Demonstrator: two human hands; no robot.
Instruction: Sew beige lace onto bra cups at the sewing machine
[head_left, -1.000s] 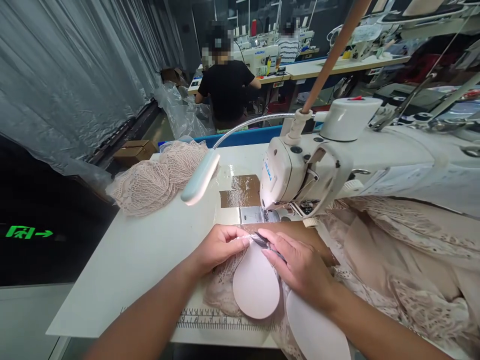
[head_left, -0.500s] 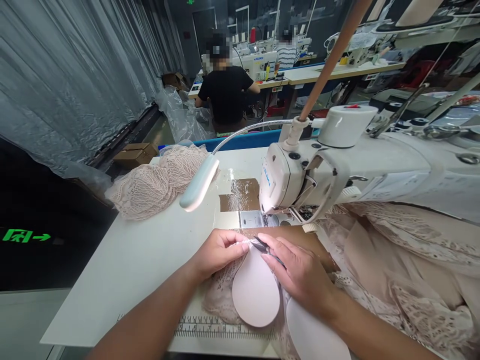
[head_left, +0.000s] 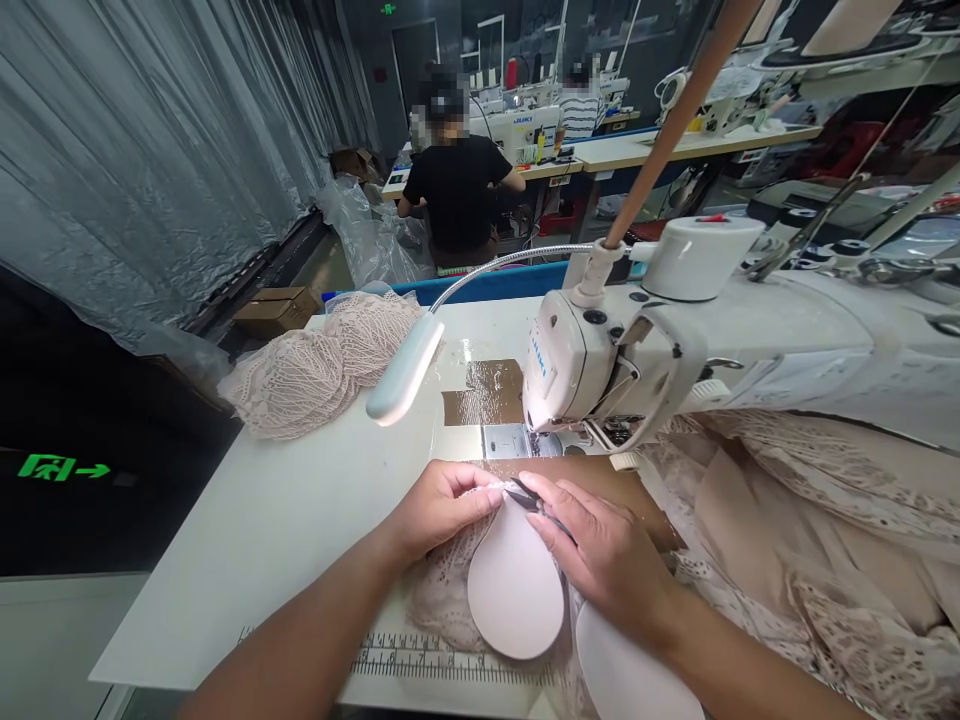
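Note:
My left hand (head_left: 455, 508) is closed, pinching the lace edge of a bra (head_left: 442, 592) at the narrow tip of a smooth, pale pink cup (head_left: 516, 595). Thread snips (head_left: 523, 493) with dark blades are in my right hand (head_left: 600, 530), its thumb and fingers closed around them. Their points touch or almost touch the pinched edge beside my left fingertips; I cannot tell whether the blades are on a thread. A second pale cup (head_left: 634, 665) lies under my right wrist, partly covered by it.
A white sewing machine (head_left: 577, 350) stands just beyond my hands, with a bent lamp (head_left: 405, 370) left of it. Lace cups (head_left: 315, 365) are piled at the back left of the table (head_left: 300, 520). Beige lace fabric (head_left: 817, 520) heaps at the right. A person (head_left: 459, 190) sits ahead.
The whole view has shifted slightly right and down. Both hands keep almost the same hold on the lace edge and the snips.

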